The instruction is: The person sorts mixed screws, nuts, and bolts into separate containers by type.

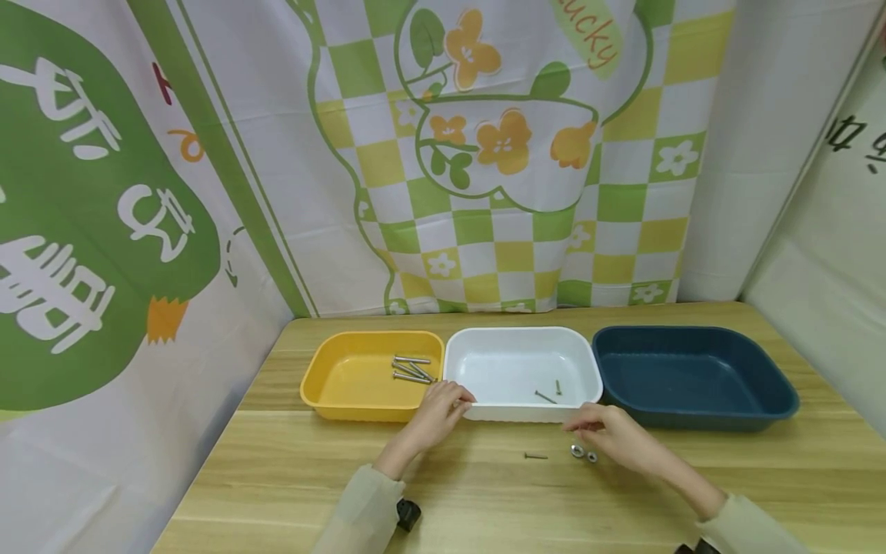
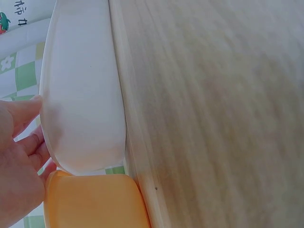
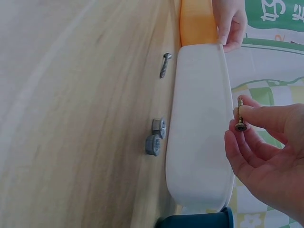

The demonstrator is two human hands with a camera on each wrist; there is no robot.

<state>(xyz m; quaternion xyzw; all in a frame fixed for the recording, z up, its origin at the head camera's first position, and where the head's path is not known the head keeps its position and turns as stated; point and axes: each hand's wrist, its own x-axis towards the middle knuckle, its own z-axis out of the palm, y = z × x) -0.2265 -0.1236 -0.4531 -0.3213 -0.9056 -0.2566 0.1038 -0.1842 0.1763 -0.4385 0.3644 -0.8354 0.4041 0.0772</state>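
My right hand [image 1: 612,435] pinches a small brassy screw [image 3: 240,116] between thumb and fingers, its socketed head facing the right wrist camera. That hand is just in front of the white tray [image 1: 522,413], near its right corner. At the tray's front left corner, my left hand [image 1: 434,413] holds the rim with thumb and fingertips, close beside the yellow tray [image 1: 367,413]. Inside the white tray lie two small screws [image 1: 545,397]. Another screw [image 1: 535,455] lies on the table in front, with two flanged nuts [image 3: 158,128] to its right.
Several long bolts [image 1: 411,376] lie in the yellow tray's right side. A dark blue tray [image 1: 699,421] adjoins the white one on the right. All three trays line up across the wooden table [image 1: 484,508]. Printed curtains [image 1: 498,254] hang behind and at both sides.
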